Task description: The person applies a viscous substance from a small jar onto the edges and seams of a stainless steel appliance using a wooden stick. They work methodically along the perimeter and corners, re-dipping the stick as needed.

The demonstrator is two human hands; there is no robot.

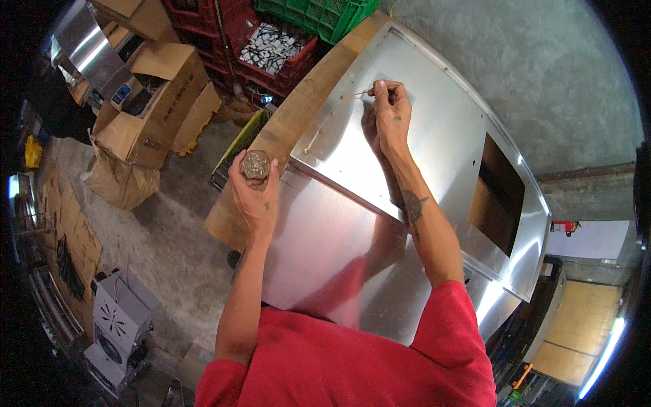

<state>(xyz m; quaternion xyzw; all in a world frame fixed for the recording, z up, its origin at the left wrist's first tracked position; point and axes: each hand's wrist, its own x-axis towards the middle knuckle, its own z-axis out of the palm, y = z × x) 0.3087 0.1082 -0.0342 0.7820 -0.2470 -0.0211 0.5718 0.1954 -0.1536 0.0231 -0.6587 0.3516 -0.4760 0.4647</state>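
My left hand (256,192) holds a small round open tin (255,164) of greyish paste, raised over the near left corner of a shiny steel sheet panel (447,142). My right hand (391,112) pinches a thin wooden stick (358,93) and rests its tip on the panel's upper left part. The panel lies tilted on a wooden bench top (298,112) and has a rectangular cut-out (500,193) on its right side. A second bent steel sheet (325,251) hangs in front of me below the panel.
Open cardboard boxes (152,102) stand on the floor at the left. Red crates (271,51) with small parts and a green crate (315,15) sit behind the bench. A grey machine (119,325) stands at the lower left. A concrete wall (536,74) rises behind the panel.
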